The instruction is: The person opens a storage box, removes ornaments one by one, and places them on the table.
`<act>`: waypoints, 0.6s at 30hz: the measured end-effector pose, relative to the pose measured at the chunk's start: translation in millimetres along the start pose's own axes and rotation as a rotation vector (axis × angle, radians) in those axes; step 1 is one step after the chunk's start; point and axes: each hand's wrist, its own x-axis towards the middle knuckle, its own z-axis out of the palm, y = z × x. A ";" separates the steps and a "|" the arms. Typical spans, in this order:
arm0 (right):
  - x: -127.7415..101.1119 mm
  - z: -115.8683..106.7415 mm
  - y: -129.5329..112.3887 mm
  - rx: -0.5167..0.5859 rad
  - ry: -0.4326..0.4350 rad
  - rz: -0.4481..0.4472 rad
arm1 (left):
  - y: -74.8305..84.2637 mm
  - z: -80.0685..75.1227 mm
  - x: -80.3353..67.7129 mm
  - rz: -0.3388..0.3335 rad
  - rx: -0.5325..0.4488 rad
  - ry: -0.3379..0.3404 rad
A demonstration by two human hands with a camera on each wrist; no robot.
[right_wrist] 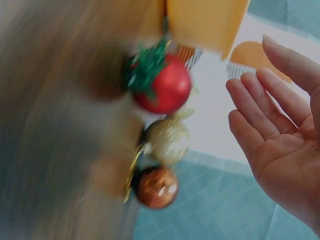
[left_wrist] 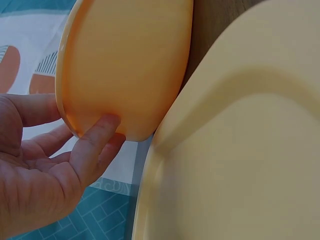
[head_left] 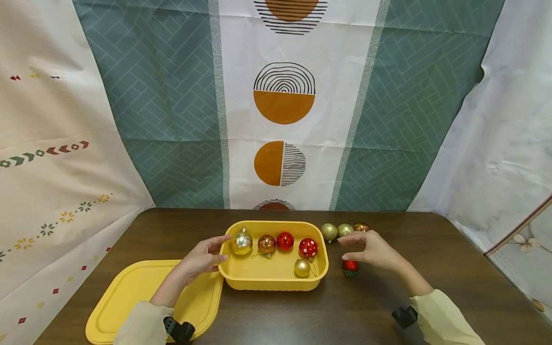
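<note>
A yellow tub (head_left: 272, 281) stands mid-table with several baubles inside, among them a silver-gold one (head_left: 241, 242) and a red one with white dots (head_left: 308, 247). My left hand (head_left: 215, 251) touches the tub's left end. In the left wrist view the thumb (left_wrist: 102, 132) rests on the tub's outer wall (left_wrist: 125, 65) while the fingers lie fairly straight by the rim. My right hand (head_left: 355, 244) hovers open just above a red bauble with a green cap (head_left: 350, 267), to the right of the tub. The right wrist view shows the palm (right_wrist: 280, 145) apart from this bauble (right_wrist: 162, 85).
The tub's yellow lid (head_left: 129, 297) lies flat at the front left, partly under my left forearm. Behind my right hand sit two gold glitter baubles (head_left: 329, 232) (head_left: 345, 230) and a copper one (head_left: 361, 226). Patterned curtains close off the back and sides.
</note>
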 end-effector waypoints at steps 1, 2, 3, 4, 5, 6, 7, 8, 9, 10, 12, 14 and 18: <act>1.2 1.6 -4.0 0.010 -0.002 -0.006 | 0.3 0.1 -0.1 0.001 0.001 0.000; 2.4 3.4 -8.3 0.024 -0.003 -0.005 | 0.4 0.2 -0.2 0.001 0.002 0.001; 3.6 5.4 -12.0 0.039 -0.009 -0.008 | 0.5 0.2 -0.3 0.001 0.003 0.003; 4.9 7.5 -15.7 0.050 -0.015 -0.010 | 0.5 0.3 -0.3 0.001 0.005 0.004; 6.5 9.7 -19.0 0.067 -0.025 -0.012 | 0.5 0.3 -0.3 0.000 0.005 0.006; 8.1 11.9 -22.1 0.084 -0.035 -0.015 | 0.3 0.4 -0.2 -0.001 0.006 0.007; 9.8 14.3 -24.8 0.109 -0.047 -0.014 | 0.1 0.4 -0.2 -0.001 0.004 0.008; 11.6 16.6 -27.4 0.128 -0.057 -0.012 | -0.1 0.4 -0.1 -0.001 0.005 0.008; 13.6 18.8 -29.6 0.139 -0.068 -0.015 | -0.3 0.5 -0.1 -0.001 0.006 0.008; 15.7 21.1 -31.5 0.148 -0.078 -0.018 | -0.4 0.5 0.0 0.000 0.006 0.008; 19.8 25.5 -35.0 0.149 -0.093 -0.026 | -0.5 0.6 0.1 0.001 0.008 0.008; 23.5 30.1 -37.8 0.126 -0.103 -0.044 | -0.3 0.7 -0.1 0.003 0.010 0.008; 31.4 39.1 -42.9 0.054 -0.118 -0.105 | 0.1 0.8 -0.9 0.000 0.014 0.011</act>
